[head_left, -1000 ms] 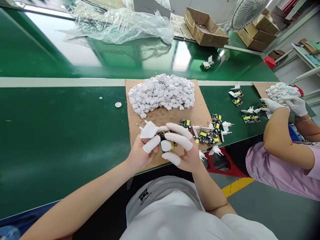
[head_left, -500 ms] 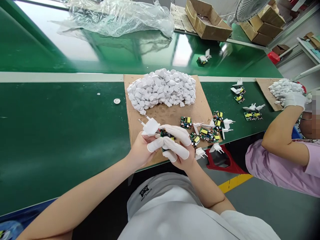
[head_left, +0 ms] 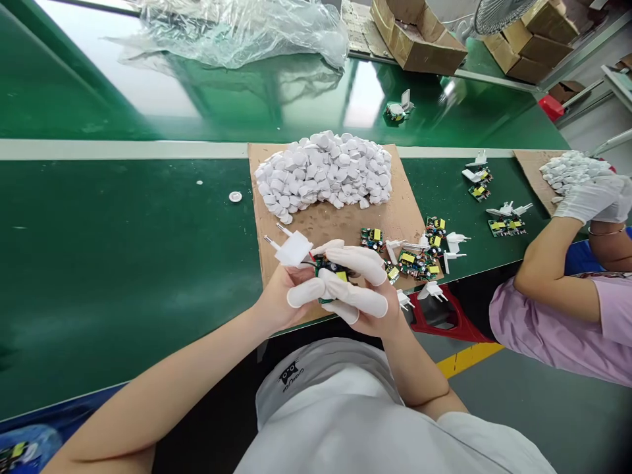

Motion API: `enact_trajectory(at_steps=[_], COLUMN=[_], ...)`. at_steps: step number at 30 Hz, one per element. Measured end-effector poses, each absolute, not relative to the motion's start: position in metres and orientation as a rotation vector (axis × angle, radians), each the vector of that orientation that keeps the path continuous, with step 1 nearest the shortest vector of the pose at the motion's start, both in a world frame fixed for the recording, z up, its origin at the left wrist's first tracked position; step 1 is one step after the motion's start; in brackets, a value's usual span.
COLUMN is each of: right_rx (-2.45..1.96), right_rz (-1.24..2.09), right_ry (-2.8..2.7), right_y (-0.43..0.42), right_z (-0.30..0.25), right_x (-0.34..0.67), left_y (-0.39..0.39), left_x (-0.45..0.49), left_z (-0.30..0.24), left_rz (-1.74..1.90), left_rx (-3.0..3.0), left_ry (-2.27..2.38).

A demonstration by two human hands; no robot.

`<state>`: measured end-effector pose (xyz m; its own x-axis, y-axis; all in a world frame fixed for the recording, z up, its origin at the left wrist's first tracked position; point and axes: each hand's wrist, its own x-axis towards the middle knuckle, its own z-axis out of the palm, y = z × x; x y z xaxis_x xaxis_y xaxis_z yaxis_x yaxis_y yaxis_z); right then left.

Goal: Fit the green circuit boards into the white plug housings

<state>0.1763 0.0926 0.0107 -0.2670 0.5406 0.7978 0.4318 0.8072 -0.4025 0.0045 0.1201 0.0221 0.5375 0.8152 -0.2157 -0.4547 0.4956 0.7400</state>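
Observation:
My left hand (head_left: 284,296) and my right hand (head_left: 363,289), both with white finger cots, meet over the near edge of a cardboard sheet (head_left: 326,227). The left pinches a white two-pin plug part (head_left: 292,249). The right is wrapped round a small green circuit board (head_left: 330,270) joined to the plug by thin wires. Behind them lies a heap of white plastic caps (head_left: 326,174). Several loose circuit boards and plug parts (head_left: 417,260) lie just right of my hands.
The green conveyor belt (head_left: 123,250) runs left to right. A co-worker in a pink top (head_left: 557,329) sits at the right, gloved hands at another heap of caps (head_left: 567,168). Clear plastic bags (head_left: 237,29), cardboard boxes (head_left: 419,39) and a fan stand at the back.
My hands have closed together round the board and plug and tilted slightly. The co-worker's hands moved up and right onto the caps heap. The view shifted a little.

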Motion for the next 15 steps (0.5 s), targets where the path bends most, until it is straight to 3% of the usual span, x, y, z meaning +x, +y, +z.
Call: enact_trajectory(at_steps=[15], right_rx=[-0.653], right_rz=[0.179], right_ry=[-1.927], right_y=[0.096], right_z=[0.021], right_x=[0.174], left_y=[0.123], left_x=[0.009], left_z=[0.03], left_rz=[0.896], left_rx=[0.666], left_ry=[0.645])
